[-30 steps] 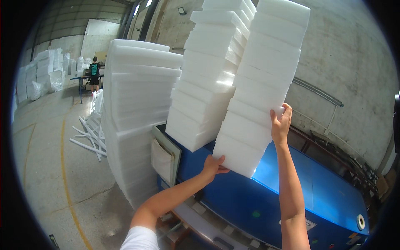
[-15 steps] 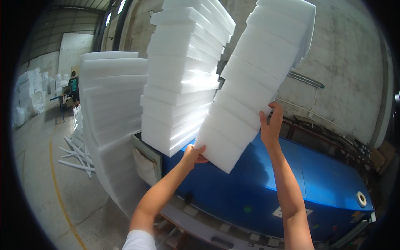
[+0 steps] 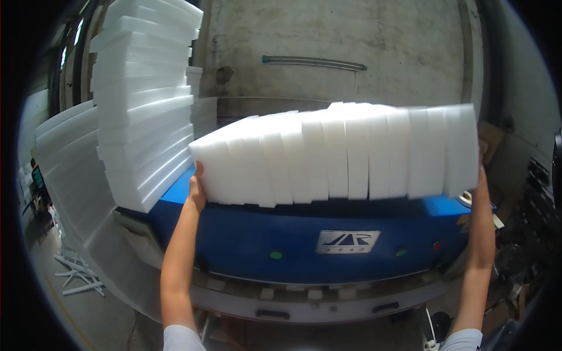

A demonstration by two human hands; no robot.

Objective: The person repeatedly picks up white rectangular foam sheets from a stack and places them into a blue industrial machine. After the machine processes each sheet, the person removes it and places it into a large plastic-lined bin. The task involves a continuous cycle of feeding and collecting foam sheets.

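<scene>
A row of several white foam slabs [image 3: 339, 155] is pressed together sideways and held up in front of me, above a blue machine [image 3: 328, 240]. My left hand [image 3: 197, 187] presses flat against the left end of the row. My right hand [image 3: 482, 167] presses on the right end, mostly hidden behind the last slab. The slabs stand on edge, side by side, a little above the machine's top.
A tall leaning stack of white foam slabs [image 3: 143, 99] rests on the left end of the machine. More large foam sheets [image 3: 76, 169] stand further left. Thin white strips [image 3: 79, 278] lie on the floor. A concrete wall with a pipe [image 3: 313, 61] is behind.
The foam row has swung from a steep upright tilt down to horizontal in front of me. My view has turned right, toward the machine's front.
</scene>
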